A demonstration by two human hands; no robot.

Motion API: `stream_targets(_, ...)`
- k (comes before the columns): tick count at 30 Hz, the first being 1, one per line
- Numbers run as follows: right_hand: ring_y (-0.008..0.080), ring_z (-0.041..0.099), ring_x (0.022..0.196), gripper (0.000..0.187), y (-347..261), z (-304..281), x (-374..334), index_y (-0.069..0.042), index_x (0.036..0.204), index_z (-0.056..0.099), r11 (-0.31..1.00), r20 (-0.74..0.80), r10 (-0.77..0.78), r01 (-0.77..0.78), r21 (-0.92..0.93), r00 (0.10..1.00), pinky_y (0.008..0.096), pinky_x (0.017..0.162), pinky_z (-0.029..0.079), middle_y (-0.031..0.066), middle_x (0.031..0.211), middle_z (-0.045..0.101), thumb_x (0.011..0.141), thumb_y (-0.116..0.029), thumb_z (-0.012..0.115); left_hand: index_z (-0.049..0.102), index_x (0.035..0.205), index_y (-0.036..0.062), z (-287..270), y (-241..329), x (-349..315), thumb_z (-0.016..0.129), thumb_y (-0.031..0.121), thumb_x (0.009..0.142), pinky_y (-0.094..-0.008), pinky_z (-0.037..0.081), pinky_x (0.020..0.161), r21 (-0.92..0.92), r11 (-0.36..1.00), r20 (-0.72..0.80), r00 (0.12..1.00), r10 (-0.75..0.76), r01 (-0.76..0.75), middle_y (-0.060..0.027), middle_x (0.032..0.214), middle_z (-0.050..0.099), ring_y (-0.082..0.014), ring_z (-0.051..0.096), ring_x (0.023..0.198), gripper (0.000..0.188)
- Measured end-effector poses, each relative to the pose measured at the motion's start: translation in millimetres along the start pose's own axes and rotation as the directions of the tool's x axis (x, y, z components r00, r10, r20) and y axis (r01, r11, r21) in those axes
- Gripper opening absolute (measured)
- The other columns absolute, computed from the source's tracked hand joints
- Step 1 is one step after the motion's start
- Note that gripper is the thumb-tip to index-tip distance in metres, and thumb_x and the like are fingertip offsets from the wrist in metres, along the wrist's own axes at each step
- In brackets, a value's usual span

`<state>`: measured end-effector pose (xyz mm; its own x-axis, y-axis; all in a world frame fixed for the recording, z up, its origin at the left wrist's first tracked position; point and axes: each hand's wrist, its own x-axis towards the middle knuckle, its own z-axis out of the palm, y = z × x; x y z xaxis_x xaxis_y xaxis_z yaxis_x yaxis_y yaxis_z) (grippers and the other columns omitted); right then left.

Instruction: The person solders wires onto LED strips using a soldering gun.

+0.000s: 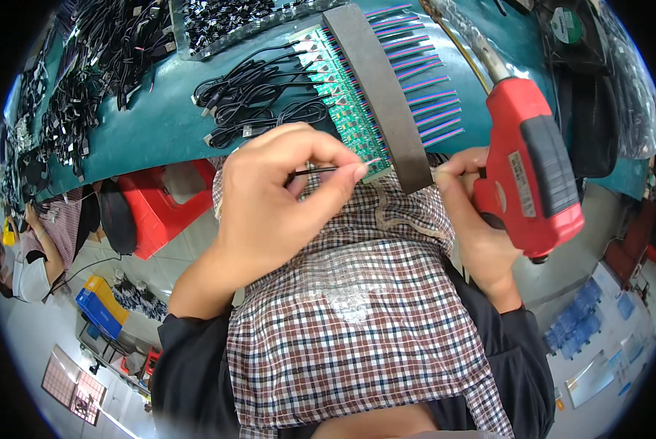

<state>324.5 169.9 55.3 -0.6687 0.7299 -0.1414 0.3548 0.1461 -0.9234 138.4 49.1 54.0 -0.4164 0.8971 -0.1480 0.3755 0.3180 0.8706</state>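
My left hand pinches a thin black cable between thumb and forefinger. Its light-coloured tip is over the near end of a green circuit board. Several black USB cables run from the board's left side. A dark grey bar lies along its right side, and striped ribbon wires stick out beyond. My right hand is closed, thumb and forefinger together by the bar's near end; what they grip is hidden. A red and black soldering gun partly covers this hand.
A clear tray of small black parts sits at the back. Bundles of black cables cover the table's left. A dark fan-like device and plastic bags are at the right. A red stool and another person are at left.
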Motion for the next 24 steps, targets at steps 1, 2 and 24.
stream_targets(1, 0.0010, 0.040, 0.059, 0.014, -0.6, 6.5, 2.9, -0.006, 0.100, 0.061, 0.999, -0.034, -0.050, 0.050, -0.008, 0.998, 0.0214, 0.052, 0.033, -0.0064, 0.073, 0.048, 0.089, 0.001, 0.066, 0.068, 0.088, 0.0003, 3.7, -6.6, -0.9, 0.075, 0.002, 0.082, -0.0186, 0.041, 0.056, -0.162, 0.985, 0.004, 0.999, -0.053, 0.052, 0.0010, 0.078, 0.064, -0.0011, 0.055, 0.068, 0.010)
stream_targets(2, 0.0010, 0.040, 0.059, 0.014, -2.8, 8.6, 3.9, -0.006, 0.100, 0.061, 0.999, -0.038, -0.052, 0.052, -0.009, 0.998, 0.0214, 0.052, 0.033, -0.0064, 0.073, 0.048, 0.089, 0.001, 0.066, 0.068, 0.088, 0.0003, 8.3, -10.3, -2.1, 0.075, 0.002, 0.082, -0.0186, 0.041, 0.056, -0.162, 0.986, 0.005, 0.999, -0.048, 0.048, 0.0010, 0.078, 0.064, -0.0011, 0.055, 0.068, 0.010)
stream_targets(24, 0.0091, 0.061, 0.075, 0.031, 1.9, 24.6, -1.2, 0.003, 0.110, 0.051, 0.960, 0.016, -0.045, 0.038, 0.276, 0.999, 0.0218, 0.068, 0.049, 0.0109, 0.089, 0.064, 0.084, 0.013, 0.064, 0.067, 0.093, 0.0006, 42.0, -9.2, -6.9, 0.072, 0.008, 0.089, -0.0165, 0.045, 0.063, -0.771, 0.613, 0.066, 0.978, -0.196, 0.175, 0.0005, 0.084, 0.067, -0.0012, 0.056, 0.071, 0.010)
